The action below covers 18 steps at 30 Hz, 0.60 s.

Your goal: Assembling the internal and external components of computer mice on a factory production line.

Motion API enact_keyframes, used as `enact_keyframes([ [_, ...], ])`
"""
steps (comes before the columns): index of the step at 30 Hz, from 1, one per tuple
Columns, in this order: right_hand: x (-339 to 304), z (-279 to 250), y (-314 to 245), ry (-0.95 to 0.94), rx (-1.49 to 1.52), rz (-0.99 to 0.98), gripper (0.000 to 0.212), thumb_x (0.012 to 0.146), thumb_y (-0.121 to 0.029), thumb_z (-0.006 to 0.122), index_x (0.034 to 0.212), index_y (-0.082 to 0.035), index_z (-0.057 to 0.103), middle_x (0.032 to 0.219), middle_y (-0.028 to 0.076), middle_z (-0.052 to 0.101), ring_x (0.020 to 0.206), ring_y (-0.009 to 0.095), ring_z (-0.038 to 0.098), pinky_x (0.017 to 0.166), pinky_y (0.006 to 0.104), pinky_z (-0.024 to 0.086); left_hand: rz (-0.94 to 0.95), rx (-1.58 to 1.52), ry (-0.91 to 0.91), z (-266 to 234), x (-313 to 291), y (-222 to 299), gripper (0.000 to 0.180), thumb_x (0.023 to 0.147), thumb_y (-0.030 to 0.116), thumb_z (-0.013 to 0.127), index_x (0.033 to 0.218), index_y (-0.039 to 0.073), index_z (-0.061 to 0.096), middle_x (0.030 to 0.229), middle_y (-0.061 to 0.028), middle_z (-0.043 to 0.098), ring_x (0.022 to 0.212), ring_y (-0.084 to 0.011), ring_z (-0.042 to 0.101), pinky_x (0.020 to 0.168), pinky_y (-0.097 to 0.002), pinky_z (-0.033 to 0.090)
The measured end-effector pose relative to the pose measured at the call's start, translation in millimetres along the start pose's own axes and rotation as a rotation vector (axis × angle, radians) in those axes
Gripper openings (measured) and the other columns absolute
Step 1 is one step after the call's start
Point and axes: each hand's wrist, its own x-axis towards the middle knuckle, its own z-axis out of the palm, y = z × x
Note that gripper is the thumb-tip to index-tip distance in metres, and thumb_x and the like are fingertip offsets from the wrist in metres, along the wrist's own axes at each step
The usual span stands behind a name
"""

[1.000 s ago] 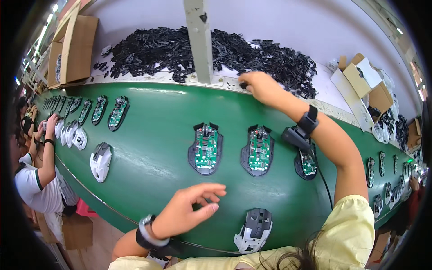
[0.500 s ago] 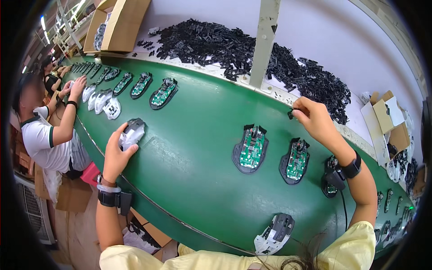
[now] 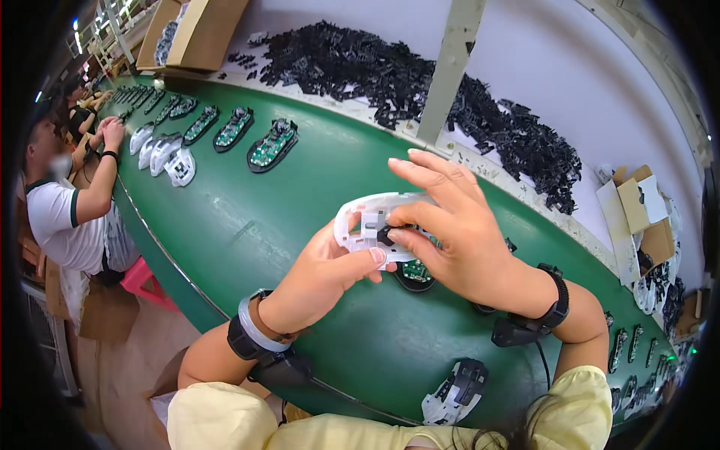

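Observation:
My left hand (image 3: 330,270) holds a white plastic mouse shell (image 3: 367,221) from below, its inner side turned up, above the green conveyor belt (image 3: 247,217). My right hand (image 3: 450,232) reaches over the shell and pinches a small black part (image 3: 385,235) against its inside with thumb and forefinger. Under my hands a black mouse base with a green circuit board (image 3: 415,274) lies on the belt, mostly hidden.
A heap of small black plastic parts (image 3: 390,71) lies on the white shelf behind the belt. More mouse bases with circuit boards (image 3: 271,145) and white shells (image 3: 178,165) ride at the far left, near another seated person (image 3: 71,210). A white-and-black mouse half (image 3: 454,390) lies near me. Cardboard boxes (image 3: 196,30) stand far left and right.
My left hand picked the white shell off the belt at the left and brought it to the middle. My right hand came back from the parts heap and joined it over the shell.

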Motion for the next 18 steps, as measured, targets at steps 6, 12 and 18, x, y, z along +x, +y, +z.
enact_keyframes([
  [6,-17,11,13,-0.037,0.014,0.113,0.019,0.07,-0.005,0.075,0.088,-0.006,0.067,0.128,0.014,0.055,0.123,0.034,0.047,0.099,0.0459,0.038,-0.022,-0.007,0.122,-5,3,-10,0.051,0.088,0.004,0.052,0.137,0.005,0.036,0.116,-0.0051,0.055,0.097,-0.0106,0.056,0.08,-0.0252,0.047],
  [12,-22,16,5,-0.045,-0.059,0.019,0.018,0.07,-0.006,0.074,0.086,-0.005,0.065,0.127,0.013,0.056,0.12,0.034,0.05,0.097,0.0485,0.038,0.063,0.075,0.121,-3,4,-23,0.054,0.088,0.0,0.049,0.14,0.006,0.034,0.119,-0.0055,0.053,0.105,-0.0106,0.053,0.089,-0.028,0.046],
  [18,-24,9,-2,-0.039,-0.119,0.003,0.019,0.07,-0.007,0.074,0.086,-0.005,0.065,0.127,0.013,0.056,0.119,0.034,0.051,0.097,0.0496,0.038,0.082,0.064,0.128,-3,5,-23,0.053,0.088,-0.002,0.05,0.139,0.004,0.036,0.118,-0.0061,0.055,0.105,-0.0102,0.054,0.09,-0.0258,0.046],
])
